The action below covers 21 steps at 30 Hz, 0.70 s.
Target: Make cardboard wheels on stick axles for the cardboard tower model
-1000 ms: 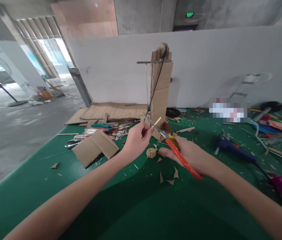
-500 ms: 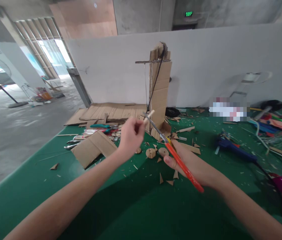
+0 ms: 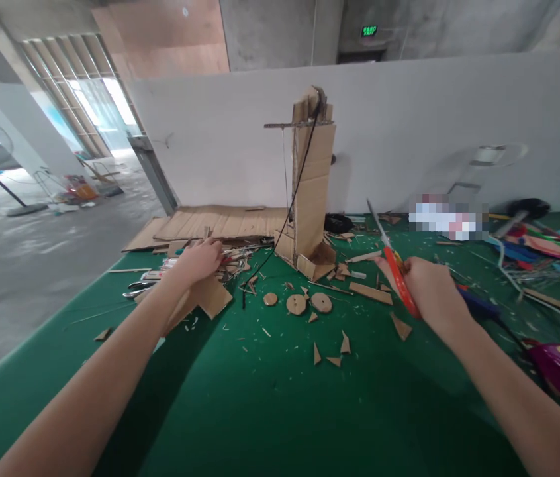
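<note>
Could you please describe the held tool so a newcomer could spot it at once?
Over the green table, right of the cardboard tower, is the right hand. It grips the tool: slim metal tip upward, its orange-red handle unlike the dark blue device behind.

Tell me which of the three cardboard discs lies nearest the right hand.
The rightmost disc; the middle disc and left disc, which looks smallest, both lie farther from the right hand.
</note>
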Each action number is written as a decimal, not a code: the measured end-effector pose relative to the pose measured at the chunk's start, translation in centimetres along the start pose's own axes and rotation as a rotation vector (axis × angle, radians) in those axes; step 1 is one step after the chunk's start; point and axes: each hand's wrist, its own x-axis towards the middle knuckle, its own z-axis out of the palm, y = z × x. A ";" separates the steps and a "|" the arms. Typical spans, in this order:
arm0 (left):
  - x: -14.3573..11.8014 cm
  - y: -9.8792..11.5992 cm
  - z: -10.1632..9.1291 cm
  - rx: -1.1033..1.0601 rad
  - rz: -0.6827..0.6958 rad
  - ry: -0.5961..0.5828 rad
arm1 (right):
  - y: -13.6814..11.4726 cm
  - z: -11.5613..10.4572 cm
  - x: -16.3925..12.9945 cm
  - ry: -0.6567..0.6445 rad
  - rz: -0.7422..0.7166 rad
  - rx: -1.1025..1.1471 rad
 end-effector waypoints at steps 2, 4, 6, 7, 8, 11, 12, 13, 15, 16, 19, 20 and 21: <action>0.2 -1.1 0.4 0.027 0.042 -0.022 | 0.6 0.2 0.4 -0.017 0.060 -0.081; 0.3 -1.6 0.4 0.037 0.090 -0.046 | 0.8 0.7 0.6 -0.045 0.085 -0.108; 0.4 -1.7 0.2 0.037 0.126 -0.062 | 0.8 1.3 0.6 -0.086 0.067 -0.081; 0.5 -1.7 0.1 0.034 0.140 -0.064 | 0.9 1.6 0.6 -0.095 0.050 -0.058; 0.5 -1.7 0.1 0.031 0.152 -0.062 | 0.9 1.7 0.6 -0.092 0.031 -0.038; 0.5 -1.7 0.0 0.014 0.176 -0.040 | 0.9 1.7 0.5 0.010 -0.029 -0.027; 0.5 -1.7 -0.1 0.004 0.176 -0.024 | 0.8 1.6 0.5 0.057 -0.050 -0.034; 0.5 -1.8 -0.3 -0.002 0.169 -0.005 | 0.7 1.4 0.4 0.091 -0.075 -0.035; 0.5 -1.9 -0.8 -0.050 0.126 0.069 | 0.4 1.2 0.1 0.121 -0.134 -0.014; 0.5 -1.9 -1.1 -0.087 0.095 0.123 | 0.1 1.1 -0.1 0.126 -0.164 0.008; 0.6 -1.8 -2.2 -0.412 -0.043 0.436 | -0.9 1.1 -0.9 0.161 -0.250 0.105; 0.7 -1.6 -2.7 -0.567 -0.080 0.542 | -1.3 1.1 -1.2 0.174 -0.278 0.154; 0.7 -1.3 -3.2 -0.744 -0.110 0.626 | -1.7 1.0 -1.5 0.179 -0.304 0.216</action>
